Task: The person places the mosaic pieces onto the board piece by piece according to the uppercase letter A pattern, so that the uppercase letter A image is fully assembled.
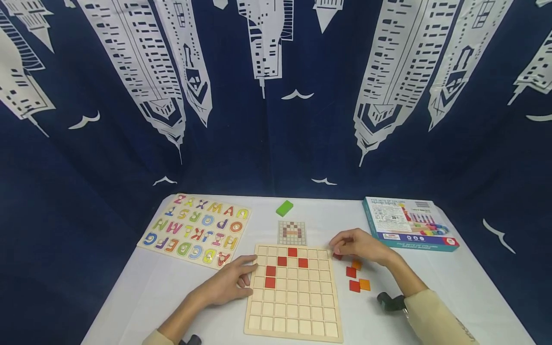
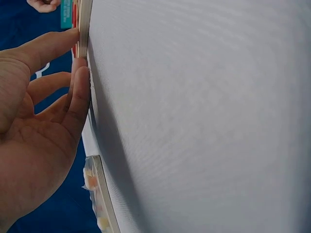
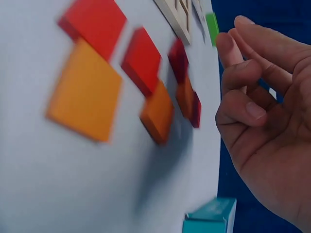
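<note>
A wooden grid board [image 1: 297, 297] lies on the table with several red square tiles [image 1: 270, 271] in its upper cells. At its left edge is my left hand [image 1: 228, 282]; in the left wrist view, the fingers [image 2: 81, 87] touch the board's side and look fairly straight. My right hand [image 1: 360, 245] hovers by the board's upper right corner, over a dark red tile [image 1: 338, 257]. Its fingers [image 3: 240, 73] are loosely bent in the right wrist view, and no tile shows between them. Loose red tiles [image 3: 141, 60] and orange tiles [image 3: 85, 92] lie beside it.
Beyond the board lies a small pattern card [image 1: 292, 233], with a green block [image 1: 284, 208] behind it. To the left is an alphabet puzzle board [image 1: 194, 230]. A teal and white box [image 1: 409, 223] stands at the back right, near the dark blue curtain [image 1: 267, 143].
</note>
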Tool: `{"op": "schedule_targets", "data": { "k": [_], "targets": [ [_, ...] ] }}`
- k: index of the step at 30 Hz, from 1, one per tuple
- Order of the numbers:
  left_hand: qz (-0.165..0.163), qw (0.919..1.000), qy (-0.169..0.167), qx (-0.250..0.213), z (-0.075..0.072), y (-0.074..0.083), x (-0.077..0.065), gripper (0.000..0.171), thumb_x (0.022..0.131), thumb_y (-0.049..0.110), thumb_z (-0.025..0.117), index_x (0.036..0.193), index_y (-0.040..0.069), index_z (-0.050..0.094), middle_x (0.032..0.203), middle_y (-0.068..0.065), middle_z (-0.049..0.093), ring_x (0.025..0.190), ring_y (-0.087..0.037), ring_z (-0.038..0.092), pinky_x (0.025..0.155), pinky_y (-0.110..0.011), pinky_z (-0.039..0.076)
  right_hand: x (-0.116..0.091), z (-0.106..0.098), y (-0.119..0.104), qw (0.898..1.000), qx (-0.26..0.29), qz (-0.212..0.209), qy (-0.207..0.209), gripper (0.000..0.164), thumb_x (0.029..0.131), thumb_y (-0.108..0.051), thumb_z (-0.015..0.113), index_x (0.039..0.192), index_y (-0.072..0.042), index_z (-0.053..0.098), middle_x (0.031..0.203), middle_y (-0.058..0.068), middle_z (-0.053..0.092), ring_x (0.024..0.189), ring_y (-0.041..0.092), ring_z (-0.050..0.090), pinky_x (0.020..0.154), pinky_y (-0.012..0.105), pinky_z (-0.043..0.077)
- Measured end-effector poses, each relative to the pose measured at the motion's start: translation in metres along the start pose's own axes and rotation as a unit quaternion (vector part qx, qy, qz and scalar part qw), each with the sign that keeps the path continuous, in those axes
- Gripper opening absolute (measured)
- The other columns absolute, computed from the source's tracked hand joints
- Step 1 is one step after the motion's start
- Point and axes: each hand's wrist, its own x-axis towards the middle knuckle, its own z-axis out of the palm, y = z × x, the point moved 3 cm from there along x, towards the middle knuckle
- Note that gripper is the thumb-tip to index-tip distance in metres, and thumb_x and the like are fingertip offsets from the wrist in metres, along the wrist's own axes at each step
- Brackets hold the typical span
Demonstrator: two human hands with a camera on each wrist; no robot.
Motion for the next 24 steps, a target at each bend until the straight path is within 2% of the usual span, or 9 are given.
{"op": "schedule_targets", "data": {
  "k": [4, 6, 12, 17, 24],
  "targets": [
    [0.001, 1.0, 0.001, 0.001, 0.0, 0.0, -0.001, 0.066, 0.086, 0.017, 0.078, 0.143, -0.002, 0.053, 0.157, -0.009, 0.037, 0.083, 0.002, 0.059, 0.077, -0.019, 0.053, 0.001, -0.011, 0.005, 1.0, -0.009, 0.005, 0.01, 0.026, 0.094, -0.015, 0.068, 0.118, -0.003, 0.07, 0.101, 0.011, 0.07, 0.089, 0.027, 0.06, 0.077, 0.033, 0.052],
    [0.003, 1.0, 0.002, 0.0, 0.0, 0.0, -0.001, 0.066, 0.086, 0.017, 0.078, 0.143, -0.003, 0.053, 0.157, -0.009, 0.037, 0.084, 0.002, 0.059, 0.077, -0.019, 0.053, 0.002, -0.011, 0.007, 1.0, -0.028, 0.01, 0.01, 0.024, 0.093, -0.015, 0.068, 0.115, -0.006, 0.072, 0.102, 0.008, 0.07, 0.092, 0.025, 0.06, 0.08, 0.032, 0.052],
    [0.002, 1.0, 0.002, 0.0, -0.001, 0.0, -0.001, 0.066, 0.085, 0.017, 0.079, 0.143, -0.002, 0.053, 0.157, -0.009, 0.037, 0.083, 0.002, 0.059, 0.077, -0.019, 0.053, 0.004, -0.005, 0.008, 0.996, -0.089, 0.004, 0.009, 0.019, 0.09, -0.016, 0.073, 0.108, -0.01, 0.075, 0.092, 0.003, 0.067, 0.084, 0.022, 0.055, 0.069, 0.029, 0.045],
    [0.001, 1.0, 0.001, -0.003, 0.0, 0.0, -0.001, 0.066, 0.085, 0.017, 0.079, 0.143, -0.003, 0.053, 0.157, -0.01, 0.037, 0.084, 0.0, 0.059, 0.077, -0.019, 0.053, 0.004, 0.0, 0.009, 0.994, -0.105, 0.018, 0.024, 0.019, 0.087, -0.014, 0.076, 0.106, -0.012, 0.075, 0.075, 0.002, 0.06, 0.073, 0.019, 0.055, 0.064, 0.028, 0.043],
    [0.001, 1.0, 0.002, -0.006, 0.0, 0.0, -0.001, 0.066, 0.085, 0.018, 0.079, 0.142, -0.003, 0.054, 0.157, -0.009, 0.037, 0.084, 0.001, 0.059, 0.077, -0.019, 0.053, 0.004, 0.006, 0.013, 0.99, -0.134, 0.022, 0.042, 0.024, 0.084, -0.013, 0.08, 0.107, -0.015, 0.074, 0.07, -0.001, 0.056, 0.065, 0.017, 0.052, 0.059, 0.025, 0.041]
  ]
}}
